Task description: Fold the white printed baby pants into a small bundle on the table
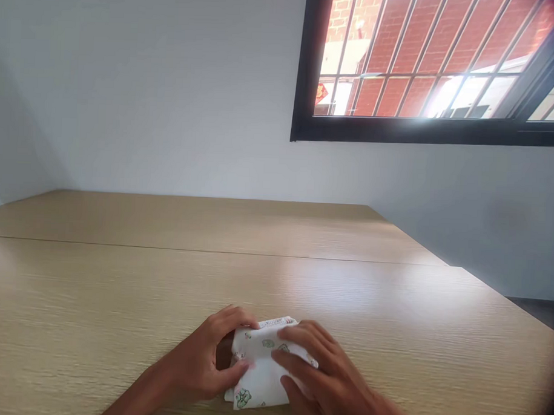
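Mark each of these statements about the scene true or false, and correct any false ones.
1. Both hands touch the white cloth: the left hand and the right hand are on the white cloth. True.
2. The cloth is spread out flat. False: it is folded into a small pad between the hands.
3. The cloth carries small green printed motifs. True.
4. The cloth lies on a glass surface. False: it lies on a pale wood-grain table top.
5. A red brick wall shows through a black-framed window. True.
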{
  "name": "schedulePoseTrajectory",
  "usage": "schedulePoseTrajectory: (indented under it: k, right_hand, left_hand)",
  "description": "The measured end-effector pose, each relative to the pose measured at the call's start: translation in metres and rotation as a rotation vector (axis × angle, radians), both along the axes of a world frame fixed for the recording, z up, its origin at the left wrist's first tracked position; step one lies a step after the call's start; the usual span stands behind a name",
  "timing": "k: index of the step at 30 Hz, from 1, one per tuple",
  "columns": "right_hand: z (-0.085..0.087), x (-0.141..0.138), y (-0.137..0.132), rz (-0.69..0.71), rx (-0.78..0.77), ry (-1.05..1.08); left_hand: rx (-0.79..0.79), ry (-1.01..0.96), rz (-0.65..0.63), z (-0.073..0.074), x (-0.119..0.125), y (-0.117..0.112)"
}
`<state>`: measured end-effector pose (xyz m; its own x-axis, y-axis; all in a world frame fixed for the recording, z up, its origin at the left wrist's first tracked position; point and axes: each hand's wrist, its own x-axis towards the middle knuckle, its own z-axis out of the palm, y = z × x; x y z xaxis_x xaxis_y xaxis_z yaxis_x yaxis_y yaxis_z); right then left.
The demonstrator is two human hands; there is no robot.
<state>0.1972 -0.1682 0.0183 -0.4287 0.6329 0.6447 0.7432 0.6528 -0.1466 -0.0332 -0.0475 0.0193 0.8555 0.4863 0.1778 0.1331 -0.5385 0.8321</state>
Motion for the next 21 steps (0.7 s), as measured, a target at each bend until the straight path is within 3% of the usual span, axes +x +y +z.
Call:
schedulePoseTrajectory:
  k: [2,5,9,14,21]
  right_hand:
    - [-0.0016,0.0033,0.0013,-0.087,-0.006,0.04]
    - [-0.0029,0.0063,0.0052,-0.173,-0.181,0.131]
    - [-0.0009,0.0067,0.0066,-0.121,-0.39,0.227]
    - [0.0012,0.0051,0.0034,-0.082,-0.41,0.244]
    - [0.0032,0.0039,0.0062,-0.135,-0.508,0.186]
  left_hand:
    - [-0.014,0.005,-0.026,0.0002,-0.0003,-0.0023]
    - [0.015,0.006,-0.047,0.0003,0.0004,-0.0044]
    - [0.058,0.005,-0.058,0.0002,0.003,-0.0043]
    - [0.079,0.021,-0.064,0.0015,0.0055,-0.0045]
    - [0.066,0.038,-0.084,0.0053,0.0056,-0.0072]
